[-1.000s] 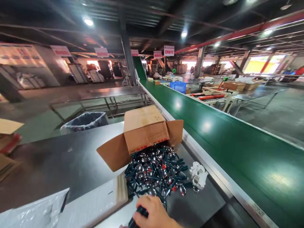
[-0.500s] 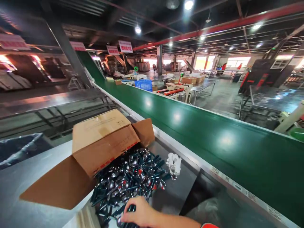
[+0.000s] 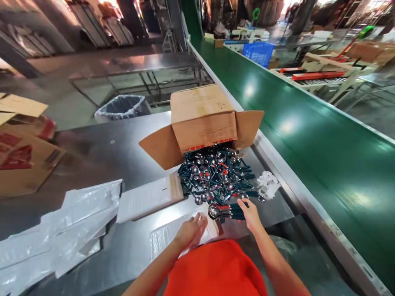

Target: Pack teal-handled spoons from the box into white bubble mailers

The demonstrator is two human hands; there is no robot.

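Right hand (image 3: 250, 213) fingers grip a spoon bundle (image 3: 226, 211); left hand (image 3: 193, 230) seemingly flat on a clear bag (image 3: 173, 236).

Glossy metal scoops (image 3: 216, 174), matt cardboard box (image 3: 203, 119), brushed steel table (image 3: 92, 160).

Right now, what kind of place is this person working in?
Probably a factory packing line. A long green conveyor belt runs beside a steel table, where a cardboard box spills a pile of metal scoops, and more boxes and worktables stand behind.
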